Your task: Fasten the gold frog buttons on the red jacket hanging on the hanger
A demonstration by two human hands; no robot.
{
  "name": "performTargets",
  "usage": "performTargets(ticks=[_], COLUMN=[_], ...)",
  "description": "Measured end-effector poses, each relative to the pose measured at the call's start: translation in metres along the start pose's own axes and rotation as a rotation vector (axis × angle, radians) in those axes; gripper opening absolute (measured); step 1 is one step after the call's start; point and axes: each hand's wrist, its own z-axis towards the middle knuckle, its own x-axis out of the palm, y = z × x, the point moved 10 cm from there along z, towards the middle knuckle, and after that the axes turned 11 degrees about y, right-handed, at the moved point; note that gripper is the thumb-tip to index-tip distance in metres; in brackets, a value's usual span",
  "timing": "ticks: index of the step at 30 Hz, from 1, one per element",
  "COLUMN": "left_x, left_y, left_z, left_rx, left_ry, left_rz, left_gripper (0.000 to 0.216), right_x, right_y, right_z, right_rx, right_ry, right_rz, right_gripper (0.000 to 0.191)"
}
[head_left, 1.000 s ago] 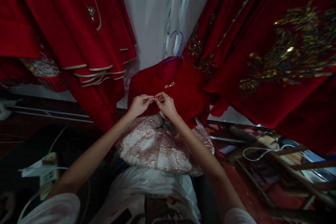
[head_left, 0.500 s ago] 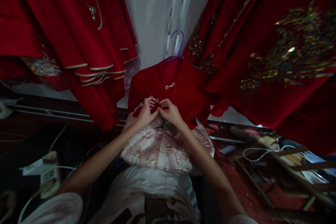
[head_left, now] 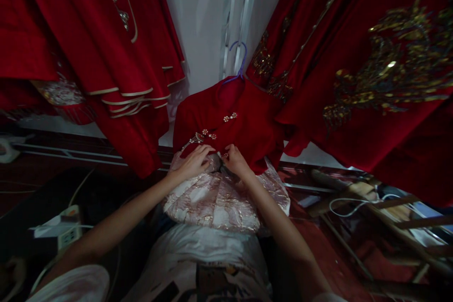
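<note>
A red garment (head_left: pixel 198 108) on a purple hanger (head_left: pixel 242 63) lies spread before me. Flower-shaped beaded buttons (head_left: pixel 230 117) and a silvery fan-like ornament (head_left: pixel 198 138) decorate its front. My right hand (head_left: pixel 236 161) is closed, thumb and fingers pinching the garment's front edge beside a small flower button (head_left: pixel 225 155). Stretched over the cloth just left of it, my left hand (head_left: pixel 196 161) has its fingers extended and looks open. A shiny pink and white brocade cloth (head_left: pixel 212 203) spreads over my lap beneath both hands.
Red garments with pale trim (head_left: pixel 134 56) hang at left, and red garments with gold sequins (head_left: pixel 399 66) at right. A power strip (head_left: pixel 69 229) with cables lies lower left. Wooden frame pieces (head_left: pixel 406 224) and a white cable (head_left: pixel 348 212) sit lower right.
Both hands have moved down the garment's front, away from the second flower fastening, which now shows fully. They have also drawn apart, with my left hand's fingers straighter.
</note>
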Motion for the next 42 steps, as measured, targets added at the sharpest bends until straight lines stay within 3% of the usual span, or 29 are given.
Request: performTargets(ticks=[2, 5, 10, 15, 19, 25, 31, 36, 42], left_x=[0.005, 0.012, 0.014, 0.007, -0.011, -0.039, -0.043, -0.068, -0.054], left_y=[-0.009, -0.007, 0.016, 0.018, 0.014, 0.038, 0.022, 0.039, 0.042], left_z=[-0.001, 0.0, -0.001, -0.001, -0.006, -0.014, 0.001, -0.004, -0.001], left_rx=[0.02, -0.069, -0.25, -0.2, -0.121, -0.28, -0.105, -0.197, -0.207], left_ry=[0.032, 0.058, 0.06, -0.012, -0.136, -0.313, -0.019, -0.049, 0.034], left_rz=[0.062, 0.137, 0.293, 0.439, 0.306, 0.055, 0.122, 0.21, 0.1], left_gripper=[0.051, 0.05, 0.034, 0.013, 0.01, 0.018, 0.022, 0.011, 0.009], right_x=[0.001, 0.001, 0.0, -0.003, -0.014, -0.017, -0.021, -0.026, -0.024], right_y=[-0.001, -0.005, 0.003, 0.02, 0.026, 0.028, 0.028, 0.027, 0.032], right_z=[0.003, 0.005, 0.001, -0.012, -0.019, -0.02, -0.02, -0.019, -0.02], right_rx=[-0.042, -0.04, -0.052, -0.137, -0.182, -0.201, -0.21, -0.202, -0.228], right_ry=[0.005, 0.051, 0.249, 0.49, 0.546, 0.551, 0.525, 0.507, 0.515], right_rz=[0.039, 0.097, 0.206, 0.405, 0.484, 0.53, 0.536, 0.552, 0.552], right_gripper=[0.023, 0.016, 0.011, 0.013, 0.012, 0.013, 0.011, 0.011, 0.01])
